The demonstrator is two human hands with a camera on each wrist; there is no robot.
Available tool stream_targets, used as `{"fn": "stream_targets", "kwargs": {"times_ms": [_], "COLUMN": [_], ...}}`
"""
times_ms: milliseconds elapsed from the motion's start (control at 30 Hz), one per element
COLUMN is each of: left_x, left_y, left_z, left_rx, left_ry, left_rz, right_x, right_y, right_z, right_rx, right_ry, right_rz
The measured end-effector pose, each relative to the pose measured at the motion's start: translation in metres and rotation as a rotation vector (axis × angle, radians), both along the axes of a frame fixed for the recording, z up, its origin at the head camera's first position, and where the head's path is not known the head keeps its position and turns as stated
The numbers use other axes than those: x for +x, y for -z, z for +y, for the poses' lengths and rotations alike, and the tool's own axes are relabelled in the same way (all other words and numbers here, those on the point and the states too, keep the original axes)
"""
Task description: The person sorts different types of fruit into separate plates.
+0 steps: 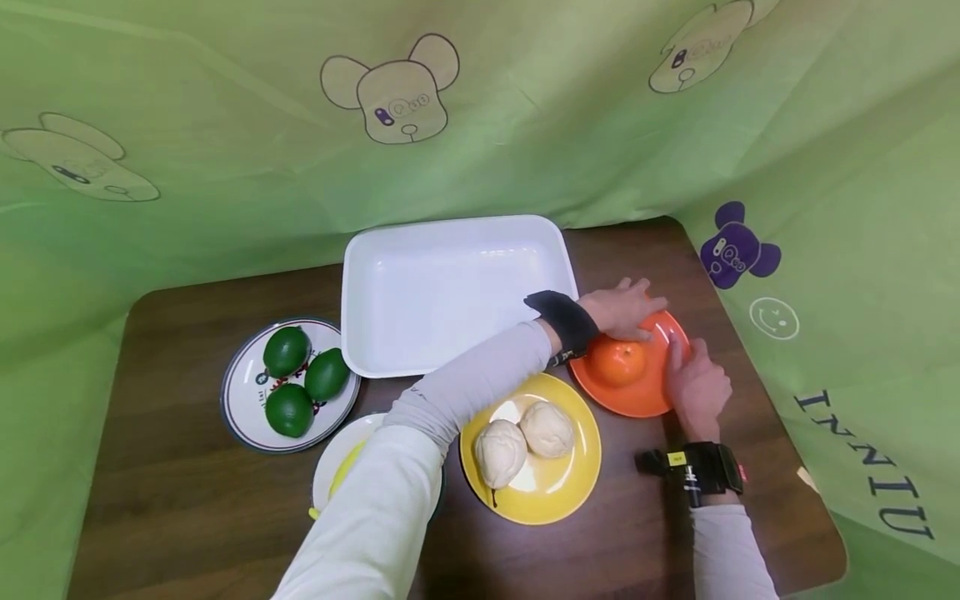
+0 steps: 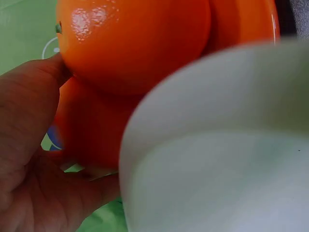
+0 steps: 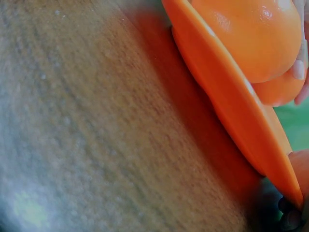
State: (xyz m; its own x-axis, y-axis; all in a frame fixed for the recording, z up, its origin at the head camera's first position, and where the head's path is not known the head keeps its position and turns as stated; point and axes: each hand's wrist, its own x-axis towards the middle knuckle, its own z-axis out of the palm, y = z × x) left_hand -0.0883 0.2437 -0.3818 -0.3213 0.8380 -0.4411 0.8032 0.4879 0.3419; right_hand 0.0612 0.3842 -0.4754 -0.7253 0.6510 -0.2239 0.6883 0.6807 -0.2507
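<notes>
An orange plate point(image 1: 645, 392) is on the right part of the table, with an orange point(image 1: 618, 362) on it. Behind that fruit, a second orange point(image 2: 96, 125) shows in the left wrist view, largely hidden in the head view. My left hand point(image 1: 622, 310) reaches across and holds this farther orange, thumb on one side and fingers on the other. At the plate's right side, my right hand point(image 1: 699, 387) grips the rim, its thumb above and fingertips below. In the right wrist view, the plate point(image 3: 231, 96) looks tilted, with a shadow along its underside.
A white rectangular tray point(image 1: 457, 292) stands at the back, beside my left forearm. Green fruits point(image 1: 288, 410) lie on a white plate point(image 1: 240, 408) at left. Two pale fruits point(image 1: 501, 452) sit on a yellow plate point(image 1: 540, 504). My left sleeve partly covers a white dish point(image 1: 330, 467) holding something yellow.
</notes>
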Motion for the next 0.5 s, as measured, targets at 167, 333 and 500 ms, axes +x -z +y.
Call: {"fn": "stream_targets", "kwargs": {"times_ms": [167,333,500], "left_x": [-0.007,-0.013,-0.019], "left_y": [0.001,-0.004,-0.013], "left_z": [-0.007,-0.016,-0.03], "left_rx": [-0.004,0.039,0.202], "left_ry": [-0.013,-0.043,-0.069], "left_rz": [-0.005,0.003,0.108], "right_x": [-0.008,-0.013,-0.013], "right_y": [-0.002,-0.001,-0.004], "right_z": [-0.002,0.002,0.016], "right_rx": [0.003,-0.005,-0.036], "right_ry": [-0.018,-0.04,-0.106], "right_rz": [-0.006,-0.022,-0.03]}}
